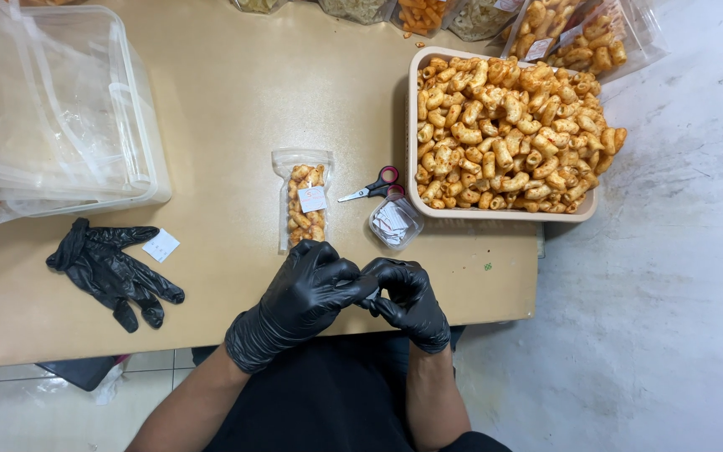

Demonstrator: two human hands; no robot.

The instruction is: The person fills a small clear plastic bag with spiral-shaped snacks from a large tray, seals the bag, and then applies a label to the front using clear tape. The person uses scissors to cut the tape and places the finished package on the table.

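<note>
Both gloved hands are met at the lower centre of the frame, just over the near edge of the table (236, 100). Black gloves are worn on each. The left hand (307, 293) is curled, its fingers bent inward and its thumb pressed toward the right hand (407, 297), which is likewise curled with fingertips drawn together against the left. Something small may be pinched between them, but it is hidden by the gloves, so whether anything is held cannot be told.

Just above the hands, a clear snack pouch (303, 199) is laid flat on the table, touched by neither hand. Its long axis is run up and down the frame, its sealed top pointed toward the upper edge and its lower end toward the hands. A small white label is stuck on its front, and orange curled snacks are seen inside.

Right of the pouch, small scissors (371, 187) with red and black handles are laid, tips pointed left. Beside them a small clear tub of labels (394, 223) is set. A beige tray (416, 125) heaped with the same snacks is placed at the upper right. At the left, a spare black glove (110, 269) is left lying, with a loose white label (161, 245) touching it.
</note>
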